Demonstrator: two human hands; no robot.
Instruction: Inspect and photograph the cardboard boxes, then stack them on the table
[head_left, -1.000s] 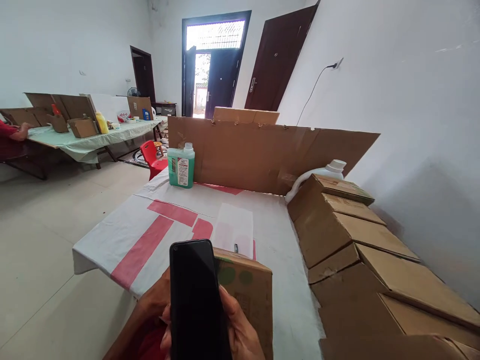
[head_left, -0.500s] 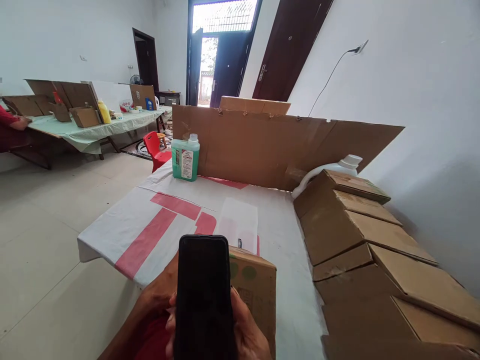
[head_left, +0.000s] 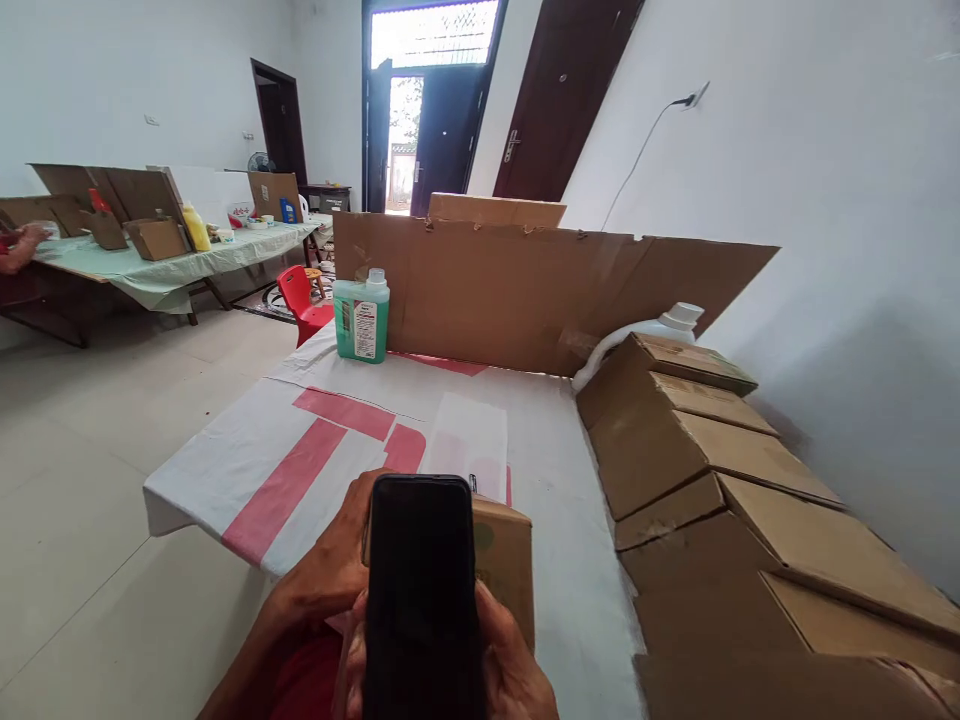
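Observation:
A black phone (head_left: 424, 590) with a dark screen stands upright at the bottom centre. My right hand (head_left: 517, 680) is closed round its lower part, thumb on the right edge and fingers showing on the left edge. My left hand (head_left: 326, 575) curls against the phone's upper left edge, with its fingertips hidden behind it. Just behind the phone a small cardboard box (head_left: 506, 570) sits on the white and red tablecloth (head_left: 247, 460). A white sheet of paper (head_left: 469, 440) lies beyond the box.
A green liquid bottle (head_left: 361, 318) stands at the table's far left before an upright cardboard sheet (head_left: 525, 290). Flat brown cartons (head_left: 705, 450) are stacked on the right, a white jug (head_left: 660, 325) behind them. Across the room another person's hand (head_left: 19, 245) rests on a second table (head_left: 165, 265).
The phone has shifted a little right and lower in view. My left hand has come up along its upper left edge. The view has swung slightly.

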